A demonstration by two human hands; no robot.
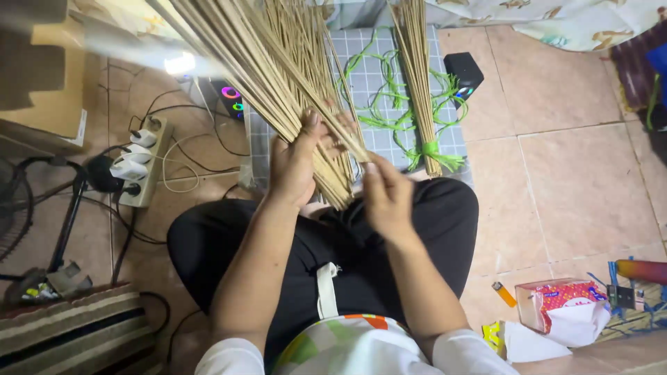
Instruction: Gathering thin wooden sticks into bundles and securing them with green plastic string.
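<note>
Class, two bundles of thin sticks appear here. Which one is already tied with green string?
The bundle on the mat, tied near its lower end; the bundle in the left hand has no tie.

The person wears loose black trousers (pixel 424 229) that cover both legs. A white drawstring or strap (pixel 326 288) hangs down the front of the trousers at the waist. The top is a white shirt (pixel 347 347) with a patterned front in pale green and orange patches. Its short white sleeves (pixel 229 357) end above the elbows, leaving both forearms bare.
</note>
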